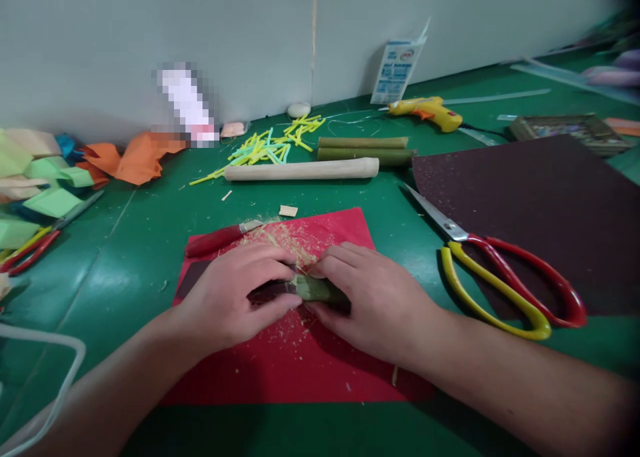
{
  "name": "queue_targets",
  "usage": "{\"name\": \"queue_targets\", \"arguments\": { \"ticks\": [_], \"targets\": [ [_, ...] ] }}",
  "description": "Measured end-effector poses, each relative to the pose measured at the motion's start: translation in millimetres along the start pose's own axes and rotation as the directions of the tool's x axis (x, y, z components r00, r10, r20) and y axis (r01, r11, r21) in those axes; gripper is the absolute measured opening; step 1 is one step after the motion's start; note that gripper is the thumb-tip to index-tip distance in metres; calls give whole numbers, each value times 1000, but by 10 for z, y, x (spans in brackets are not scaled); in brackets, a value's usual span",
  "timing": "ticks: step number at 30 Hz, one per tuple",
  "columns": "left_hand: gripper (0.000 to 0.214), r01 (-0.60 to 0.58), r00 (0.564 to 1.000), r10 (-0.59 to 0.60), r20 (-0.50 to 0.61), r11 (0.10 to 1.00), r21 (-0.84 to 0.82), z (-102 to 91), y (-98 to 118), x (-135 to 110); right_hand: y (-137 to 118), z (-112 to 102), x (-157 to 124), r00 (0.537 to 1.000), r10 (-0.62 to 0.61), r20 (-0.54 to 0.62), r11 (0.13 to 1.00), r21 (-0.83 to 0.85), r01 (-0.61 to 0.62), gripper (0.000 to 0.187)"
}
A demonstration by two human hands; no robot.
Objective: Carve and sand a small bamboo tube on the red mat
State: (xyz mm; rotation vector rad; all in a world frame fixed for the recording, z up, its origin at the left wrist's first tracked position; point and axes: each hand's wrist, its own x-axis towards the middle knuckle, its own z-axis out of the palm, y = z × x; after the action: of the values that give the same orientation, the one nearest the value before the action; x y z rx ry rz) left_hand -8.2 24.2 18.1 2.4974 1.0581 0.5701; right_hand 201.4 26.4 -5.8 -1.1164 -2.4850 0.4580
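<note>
The right hand (367, 297) covers one end of the green stick (320, 288). The left hand (225, 294) hides part of the dark sheet (193, 277). Something white (185, 100) by the wall (250, 44) is blurred into squares. Small bits in the box (520, 128) are too tiny to tell. The left edge cuts off a white loop (75, 377).

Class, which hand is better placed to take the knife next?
Probably the left hand: the knife lies just beyond it, while the right hand is farther off, holding the bamboo.
</note>
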Motion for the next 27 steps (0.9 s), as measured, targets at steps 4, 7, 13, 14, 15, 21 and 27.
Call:
{"name": "queue_targets", "arguments": {
  "ticks": [4,7,13,14,15,21,27],
  "targets": [
    [18,0,1000,0,4,1000,-18,34,-17,-5,9,-3,2,1000,2,6,1000,19,-2,17],
    [19,-19,1000,18,-17,1000,-18,35,-22,-27,14,-4,-7,1000,-4,6,999,38,3,18],
    [19,-27,999,24,-49,997,-66,52,-30,-49,22,1,-9,1000,2,16,999,41,-3,17],
    [18,-24,998,20,-57,997,-70,57,-33,-48,25,3,-6,1000,6,18,999,45,-7,17],
    [17,-25,998,21,-62,997,-70,60,-37,-49,27,5,-5,1000,10,19,999,49,-10,17],
    [21,-62,998,62,-9,998,-26,18,-95,-77,46,10,-12,1000,16,19,997,80,-18,19],
    [15,-144,989,145,-10,989,44,55,-64,1,35,13,-3,1000,-10,-6,997,80,11,18]
  ]
}}
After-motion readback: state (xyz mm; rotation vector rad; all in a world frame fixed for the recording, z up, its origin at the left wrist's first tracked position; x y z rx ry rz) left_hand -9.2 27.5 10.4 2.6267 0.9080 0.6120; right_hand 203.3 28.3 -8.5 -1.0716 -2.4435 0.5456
